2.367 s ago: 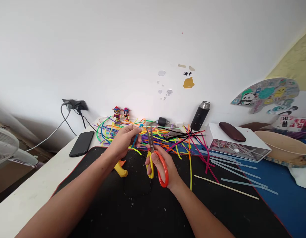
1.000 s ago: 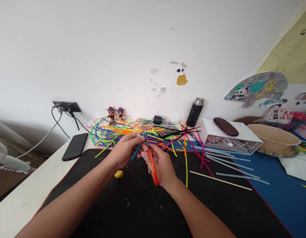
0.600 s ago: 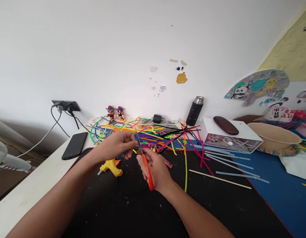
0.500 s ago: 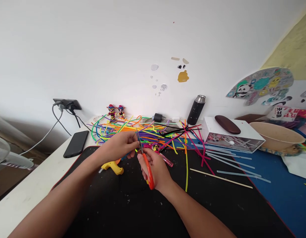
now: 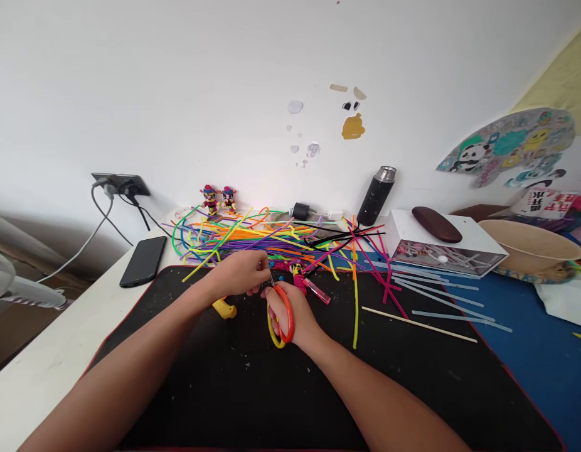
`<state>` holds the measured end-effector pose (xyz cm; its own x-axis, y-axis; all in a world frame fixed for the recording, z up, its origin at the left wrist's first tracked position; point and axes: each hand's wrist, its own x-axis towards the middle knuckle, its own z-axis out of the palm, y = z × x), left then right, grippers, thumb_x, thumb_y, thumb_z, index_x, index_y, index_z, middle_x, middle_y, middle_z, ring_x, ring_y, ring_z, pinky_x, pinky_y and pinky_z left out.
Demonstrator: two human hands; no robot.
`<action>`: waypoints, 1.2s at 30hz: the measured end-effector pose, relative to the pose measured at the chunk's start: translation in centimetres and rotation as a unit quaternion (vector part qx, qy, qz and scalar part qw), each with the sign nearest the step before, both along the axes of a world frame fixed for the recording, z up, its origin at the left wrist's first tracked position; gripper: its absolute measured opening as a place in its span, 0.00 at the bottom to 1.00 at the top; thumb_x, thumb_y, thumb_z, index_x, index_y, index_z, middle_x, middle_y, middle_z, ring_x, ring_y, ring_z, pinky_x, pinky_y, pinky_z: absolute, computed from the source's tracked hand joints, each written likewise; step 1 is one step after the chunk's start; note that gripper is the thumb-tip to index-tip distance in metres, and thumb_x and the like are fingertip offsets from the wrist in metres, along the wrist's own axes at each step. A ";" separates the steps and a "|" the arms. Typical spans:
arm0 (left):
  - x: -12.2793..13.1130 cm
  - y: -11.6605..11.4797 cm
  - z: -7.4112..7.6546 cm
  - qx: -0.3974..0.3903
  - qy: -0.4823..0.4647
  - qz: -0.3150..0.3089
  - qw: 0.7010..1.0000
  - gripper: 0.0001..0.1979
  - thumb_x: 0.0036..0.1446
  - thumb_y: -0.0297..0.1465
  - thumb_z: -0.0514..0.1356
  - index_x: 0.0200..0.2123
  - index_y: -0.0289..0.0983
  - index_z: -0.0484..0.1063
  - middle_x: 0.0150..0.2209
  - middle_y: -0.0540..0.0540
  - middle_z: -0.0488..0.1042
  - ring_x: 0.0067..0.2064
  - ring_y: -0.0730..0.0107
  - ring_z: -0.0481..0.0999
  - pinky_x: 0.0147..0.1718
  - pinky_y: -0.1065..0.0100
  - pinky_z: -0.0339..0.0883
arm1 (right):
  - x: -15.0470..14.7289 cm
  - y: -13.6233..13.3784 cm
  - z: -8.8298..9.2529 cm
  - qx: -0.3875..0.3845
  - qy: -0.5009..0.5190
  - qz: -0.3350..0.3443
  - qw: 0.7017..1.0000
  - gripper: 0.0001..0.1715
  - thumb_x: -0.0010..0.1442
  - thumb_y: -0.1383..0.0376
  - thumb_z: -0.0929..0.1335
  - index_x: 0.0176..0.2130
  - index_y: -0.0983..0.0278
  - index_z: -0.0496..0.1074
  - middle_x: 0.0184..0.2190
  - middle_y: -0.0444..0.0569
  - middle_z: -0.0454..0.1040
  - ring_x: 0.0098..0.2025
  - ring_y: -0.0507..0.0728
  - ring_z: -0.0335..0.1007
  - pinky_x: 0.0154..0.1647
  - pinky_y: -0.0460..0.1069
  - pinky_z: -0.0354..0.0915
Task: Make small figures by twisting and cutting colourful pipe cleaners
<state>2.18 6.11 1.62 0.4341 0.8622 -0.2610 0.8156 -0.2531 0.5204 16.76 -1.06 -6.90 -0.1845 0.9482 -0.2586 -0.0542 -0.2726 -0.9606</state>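
My right hand (image 5: pixel 297 317) is closed round scissors (image 5: pixel 280 312) with one orange and one yellow handle loop. Their blades point up toward my left hand (image 5: pixel 241 275). My left hand is pinched shut just above the blades on a small piece I cannot make out. Both hands hover low over the black mat (image 5: pixel 253 389). Behind them lies a heap of coloured pipe cleaners (image 5: pixel 253 238). A yellow glue gun (image 5: pixel 223 307) shows under my left wrist. A small pipe-cleaner figure (image 5: pixel 298 274) lies right of the hands.
A black phone (image 5: pixel 143 260) lies at the left on the white table. A black flask (image 5: pixel 376 196), a white box (image 5: pixel 443 251) with a brown case, clear glue sticks (image 5: pixel 441 307), a wooden stick (image 5: pixel 417 323) and a beige bowl (image 5: pixel 530 248) are at the right.
Both hands have sunk lower toward the mat. The scissors turned so both handle loops show. The blue pipe-cleaner piece that my left hand held earlier is out of sight.
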 end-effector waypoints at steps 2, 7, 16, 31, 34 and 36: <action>-0.5 0.3 0.2 -0.015 -0.026 -0.011 0.999 0.04 0.56 0.35 0.57 0.30 0.42 0.66 0.21 0.53 0.78 0.24 0.64 0.79 0.26 0.68 0.67 | 0.0 -0.1 0.3 -0.004 0.023 0.007 1.000 0.20 0.60 0.48 0.71 0.36 0.61 0.69 0.15 0.34 0.63 0.10 0.49 0.55 0.11 0.44 0.52; -2.4 1.3 1.2 -0.032 -0.112 -0.016 0.993 0.12 0.57 0.44 0.61 0.31 0.41 0.73 0.24 0.50 0.79 0.27 0.62 0.79 0.26 0.69 0.65 | 1.0 -0.1 2.6 0.022 0.097 -0.012 0.995 0.23 0.59 0.47 0.71 0.40 0.64 0.72 0.17 0.35 0.65 0.12 0.47 0.56 0.12 0.43 0.51; -2.6 2.4 -2.3 -0.002 0.023 -0.139 0.990 0.07 0.47 0.36 0.69 0.32 0.43 0.82 0.31 0.48 0.82 0.31 0.59 0.77 0.29 0.66 0.61 | 2.9 1.1 3.6 0.087 0.135 -0.096 0.982 0.25 0.62 0.46 0.71 0.41 0.66 0.75 0.17 0.37 0.65 0.12 0.48 0.57 0.12 0.44 0.51; -0.9 3.6 -6.7 0.215 0.034 -0.094 0.971 0.16 0.65 0.28 0.54 0.47 0.40 0.82 0.49 0.39 0.82 0.52 0.52 0.78 0.52 0.59 0.68 | 2.8 0.7 4.1 0.075 0.126 -0.094 0.985 0.26 0.62 0.46 0.70 0.42 0.66 0.75 0.17 0.37 0.65 0.12 0.48 0.57 0.13 0.45 0.51; -0.9 3.7 -7.1 0.207 0.028 -0.075 0.975 0.16 0.65 0.30 0.55 0.47 0.41 0.81 0.48 0.40 0.82 0.51 0.52 0.79 0.50 0.60 0.69 | 2.7 0.7 4.1 0.071 0.127 -0.087 0.986 0.26 0.63 0.45 0.70 0.43 0.65 0.75 0.18 0.37 0.65 0.12 0.48 0.57 0.13 0.44 0.52; -0.8 3.8 -7.3 0.202 0.022 -0.056 0.978 0.14 0.64 0.31 0.56 0.45 0.41 0.81 0.46 0.40 0.83 0.47 0.52 0.80 0.46 0.61 0.69 | 2.7 0.6 4.1 0.071 0.121 -0.081 0.987 0.27 0.63 0.44 0.69 0.44 0.65 0.75 0.18 0.37 0.66 0.12 0.48 0.57 0.13 0.44 0.52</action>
<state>1.34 9.91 -5.65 0.5279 0.8464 0.0700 0.7901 -0.5197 0.3250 19.50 -0.47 -2.75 -0.0668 0.9939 -0.0873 -0.3177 -0.1042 -0.9424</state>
